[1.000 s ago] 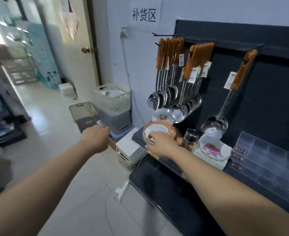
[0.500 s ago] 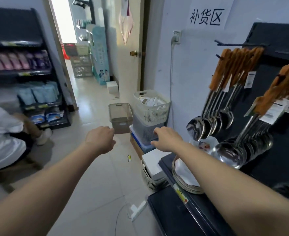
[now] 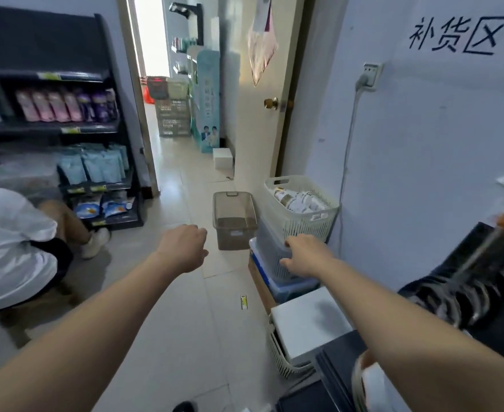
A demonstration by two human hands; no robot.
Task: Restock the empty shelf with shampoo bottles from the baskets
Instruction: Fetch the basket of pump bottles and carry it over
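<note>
**Q:** Where are your hands?
**A:** (a) Your left hand [image 3: 182,248] hangs over the floor tiles with its fingers loosely curled, holding nothing. (b) Your right hand [image 3: 307,255] reaches out in front of the stacked baskets with its fingers loosely bent, gripping nothing.

**Q:** Does (b) touch the stack?
**A:** That cannot be told. The back of the hand hides its fingertips.

**Q:** Where are the bottles?
**A:** (c) The shampoo bottles [image 3: 298,202] are white and lie heaped in (d), the cream basket [image 3: 304,230] by the wall, just beyond your right hand. It sits on (e), a grey basket [image 3: 270,257], which rests on (f), a blue-lidded box [image 3: 292,288].

**Q:** And around the stack?
**A:** (g) A brown translucent bin [image 3: 234,224] stands on the floor just left of it. Nearer to you, a second cream basket [image 3: 280,358] holds a white box [image 3: 307,322]. At the far left, a black shelf unit [image 3: 51,40] carries rows of pouches, and a person in a white shirt [image 3: 7,248] crouches in front of it.
</note>
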